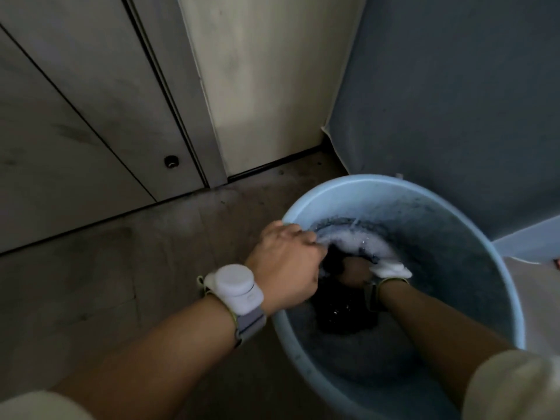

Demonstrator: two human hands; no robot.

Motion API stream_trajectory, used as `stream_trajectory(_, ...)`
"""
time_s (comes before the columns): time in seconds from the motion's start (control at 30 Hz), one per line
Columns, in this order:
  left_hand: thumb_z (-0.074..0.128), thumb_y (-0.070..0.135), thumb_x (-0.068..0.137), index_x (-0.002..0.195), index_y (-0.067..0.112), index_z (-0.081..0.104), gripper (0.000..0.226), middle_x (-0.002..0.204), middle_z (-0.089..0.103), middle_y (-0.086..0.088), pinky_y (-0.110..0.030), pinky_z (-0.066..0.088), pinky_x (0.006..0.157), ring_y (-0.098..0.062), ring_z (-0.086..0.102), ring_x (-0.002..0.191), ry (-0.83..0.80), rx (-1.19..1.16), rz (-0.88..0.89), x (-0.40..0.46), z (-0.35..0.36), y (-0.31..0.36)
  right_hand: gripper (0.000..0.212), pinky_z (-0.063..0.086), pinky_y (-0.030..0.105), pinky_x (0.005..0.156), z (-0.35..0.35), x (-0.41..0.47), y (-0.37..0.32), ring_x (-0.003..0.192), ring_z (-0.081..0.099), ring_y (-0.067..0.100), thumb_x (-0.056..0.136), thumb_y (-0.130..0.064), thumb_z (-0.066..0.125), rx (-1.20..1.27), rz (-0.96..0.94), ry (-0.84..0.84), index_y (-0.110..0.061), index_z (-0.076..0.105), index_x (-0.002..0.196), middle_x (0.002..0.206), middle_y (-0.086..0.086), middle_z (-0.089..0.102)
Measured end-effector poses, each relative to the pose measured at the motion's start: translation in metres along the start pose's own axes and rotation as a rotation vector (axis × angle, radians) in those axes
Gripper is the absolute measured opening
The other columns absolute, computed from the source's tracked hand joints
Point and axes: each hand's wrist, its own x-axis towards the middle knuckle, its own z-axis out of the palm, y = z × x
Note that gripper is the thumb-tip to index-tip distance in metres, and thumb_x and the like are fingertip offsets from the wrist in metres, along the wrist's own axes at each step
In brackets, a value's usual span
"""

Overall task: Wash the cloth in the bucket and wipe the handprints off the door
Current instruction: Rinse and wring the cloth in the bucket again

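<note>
A light blue bucket (472,247) stands on the floor at the lower right, with foam and dark water inside. A dark wet cloth (342,313) lies in the water, partly sunk. My left hand (288,262) is curled over the bucket's near-left rim and grips the cloth's upper end. Deeper inside the bucket, my right hand (354,274) holds the same cloth, with foam over its knuckles. The grey door (91,101) fills the upper left, with dark smudges on its lower panels.
A pale wall strip (266,80) stands between the door and a blue-grey panel (454,101) behind the bucket. Dusty grey floor (136,262) spreads left of the bucket. A small round fitting (171,161) sits low on the door. Both wrists wear strapped devices.
</note>
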Motion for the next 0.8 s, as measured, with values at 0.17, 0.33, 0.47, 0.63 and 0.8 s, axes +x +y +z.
stream_trajectory(0.17,0.050,0.031,0.082,0.091,0.028,0.065,0.017,0.098,0.063,0.005,-0.035,0.042,0.084,-0.025,0.062,0.095,-0.052,-0.132,-0.163,0.016,-0.013,0.008,0.025,0.047,0.027,0.093,-0.037,-0.046,0.019,0.103,0.064,0.020,0.090,-0.021,0.065,0.360,-0.376,-0.118,-0.007,0.070,0.110,0.111,0.011,0.069)
stream_trajectory(0.33,0.051,0.020,0.078,0.079,0.033,0.068,0.022,0.089,0.072,0.003,-0.032,0.054,0.081,-0.024,0.067,0.086,-0.038,-0.562,-0.472,0.040,-0.027,0.000,0.016,0.049,0.028,0.084,-0.100,-0.087,0.027,0.088,0.065,0.020,0.087,-0.007,0.066,0.821,-0.476,-0.058,-0.001,0.068,0.101,0.095,0.008,0.071)
stream_trajectory(0.47,0.050,0.016,0.082,0.069,0.029,0.064,0.023,0.085,0.072,-0.003,-0.041,0.057,0.083,-0.028,0.070,0.084,0.006,-0.892,-0.587,0.053,-0.027,0.004,0.009,0.047,0.024,0.071,-0.143,-0.129,0.028,0.079,0.060,0.016,0.089,-0.009,0.062,0.897,-0.496,0.125,-0.007,0.065,0.097,0.086,0.007,0.065)
stream_trajectory(0.63,0.055,0.036,0.086,0.084,0.023,0.065,0.018,0.092,0.072,-0.005,-0.033,0.052,0.068,-0.024,0.065,0.080,-0.128,-1.357,-0.924,0.060,-0.015,0.023,0.018,0.052,0.024,0.060,-0.163,-0.173,0.017,0.073,0.064,0.021,0.092,-0.001,0.052,1.085,-0.517,0.133,-0.003,0.070,0.097,0.088,0.017,0.067)
stream_trajectory(0.8,0.049,0.049,0.087,0.100,0.017,0.065,0.038,0.106,0.066,-0.008,-0.039,0.047,0.092,-0.027,0.062,0.097,-0.238,-1.845,-1.155,0.066,-0.005,0.032,0.021,0.053,0.024,0.054,-0.182,-0.207,0.028,0.070,0.067,0.018,0.096,-0.006,0.046,1.445,-0.530,0.129,-0.008,0.067,0.097,0.085,0.012,0.069)
